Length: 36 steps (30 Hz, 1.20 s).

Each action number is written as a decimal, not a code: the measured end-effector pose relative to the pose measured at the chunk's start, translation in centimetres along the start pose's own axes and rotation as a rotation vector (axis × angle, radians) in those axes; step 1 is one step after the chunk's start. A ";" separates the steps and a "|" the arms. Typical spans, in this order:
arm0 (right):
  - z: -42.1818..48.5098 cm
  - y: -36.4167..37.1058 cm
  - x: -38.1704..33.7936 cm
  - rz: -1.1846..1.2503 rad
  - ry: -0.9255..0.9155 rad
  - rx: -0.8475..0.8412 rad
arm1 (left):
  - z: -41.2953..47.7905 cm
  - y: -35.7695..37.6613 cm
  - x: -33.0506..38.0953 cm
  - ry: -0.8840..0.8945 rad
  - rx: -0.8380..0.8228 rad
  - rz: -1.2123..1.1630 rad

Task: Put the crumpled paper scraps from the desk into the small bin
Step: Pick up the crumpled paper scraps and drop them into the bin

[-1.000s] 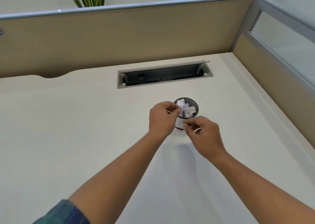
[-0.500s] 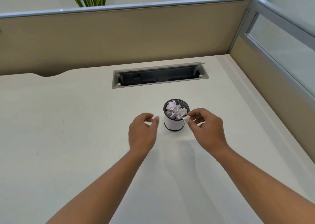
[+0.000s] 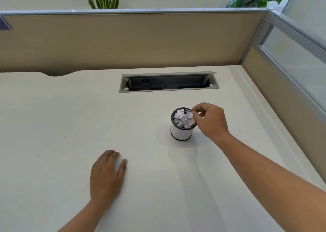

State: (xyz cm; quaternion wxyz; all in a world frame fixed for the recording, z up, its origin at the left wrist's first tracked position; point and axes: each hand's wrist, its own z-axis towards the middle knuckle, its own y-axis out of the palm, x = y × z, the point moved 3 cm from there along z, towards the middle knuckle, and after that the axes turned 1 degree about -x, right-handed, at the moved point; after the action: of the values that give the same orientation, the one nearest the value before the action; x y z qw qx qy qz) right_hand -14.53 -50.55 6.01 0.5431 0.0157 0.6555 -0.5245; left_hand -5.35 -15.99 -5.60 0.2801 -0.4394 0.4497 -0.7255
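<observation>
Right of centre, the right hand (image 3: 210,120) pinches its fingers together over the brimming small bin (image 3: 181,132), whose heaped paper scraps (image 3: 183,119) could spill if pressed, while the left hand (image 3: 105,176) lies flat and spread

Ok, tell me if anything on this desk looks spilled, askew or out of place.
Nothing stands out. The small bin stands upright, with crumpled paper scraps heaped to its rim and none lying loose on the desk. The right hand is at the rim; the left hand rests flat on the desk.
</observation>
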 end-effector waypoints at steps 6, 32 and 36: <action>-1.3 0.1 0.0 0.046 -0.005 0.046 | 0.0 0.2 -0.1 0.007 0.015 -0.005; -13.0 6.4 -4.1 -0.043 -0.329 -0.045 | -0.2 -0.3 -0.3 -0.002 -0.039 -0.074; -17.7 10.8 -4.0 -0.037 -0.172 -0.220 | -0.6 -0.6 -0.9 0.029 -0.090 -0.146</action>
State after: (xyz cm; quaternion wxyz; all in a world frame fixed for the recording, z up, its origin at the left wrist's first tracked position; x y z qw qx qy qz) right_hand -18.81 -31.01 -0.82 0.5860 -0.1011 0.6603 -0.4586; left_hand -5.47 -14.78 -5.48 0.2002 -0.4726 0.4525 -0.7292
